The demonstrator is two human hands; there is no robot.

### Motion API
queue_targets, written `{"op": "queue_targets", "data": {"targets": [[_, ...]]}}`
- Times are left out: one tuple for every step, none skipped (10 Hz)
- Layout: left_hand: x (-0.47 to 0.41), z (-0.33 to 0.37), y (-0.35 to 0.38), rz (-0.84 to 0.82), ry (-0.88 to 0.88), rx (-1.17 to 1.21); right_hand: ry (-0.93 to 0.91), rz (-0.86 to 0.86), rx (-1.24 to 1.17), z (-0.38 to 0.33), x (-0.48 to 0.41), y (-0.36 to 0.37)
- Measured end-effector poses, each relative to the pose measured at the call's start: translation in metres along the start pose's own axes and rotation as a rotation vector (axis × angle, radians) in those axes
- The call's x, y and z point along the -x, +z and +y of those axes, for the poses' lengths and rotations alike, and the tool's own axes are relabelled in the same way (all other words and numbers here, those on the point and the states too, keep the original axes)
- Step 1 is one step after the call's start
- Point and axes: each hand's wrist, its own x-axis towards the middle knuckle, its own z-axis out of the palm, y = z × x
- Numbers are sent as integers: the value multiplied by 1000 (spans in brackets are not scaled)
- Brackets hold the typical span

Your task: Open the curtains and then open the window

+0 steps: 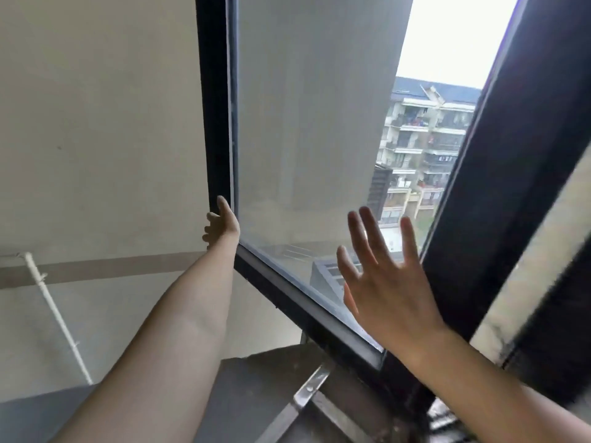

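- Black-framed window sash (220,123) stands swung outward, its free vertical edge at centre and its glass pane (303,123) angled away to the right.
- Left of that edge lies open air, with a pale outside wall (96,123) and a thin white pipe (54,314) beyond.
- Left hand (222,223) touches the sash's lower outer corner, fingers loosely curled, gripping nothing clearly.
- Right hand (383,282) is raised in front of the pane, fingers spread wide, holding nothing.
- Dark fixed frame (511,187) rises on the right.
- Metal stay arm (307,391) crosses the grey sill (249,388) below.
- Apartment blocks (425,145) show past the glass.
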Motion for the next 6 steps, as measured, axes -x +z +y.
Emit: {"op": "queue_targets", "data": {"targets": [[46,-2,-3,-94,108,-69,-64,-69,132,11,11,-15],[104,-13,-11,-198,211,-93,-93,-47,142,23,26,-27],[155,-27,-28,-175,283,-166,-150,-29,33,37,43,-33],[203,-39,-55,-104,330,-191,-180,-41,-80,44,72,-44],[250,-48,-86,-74,388,-178,-240,11,-140,33,107,-49],[297,-59,-121,-87,424,-99,-194,73,-223,24,132,-69]]}}
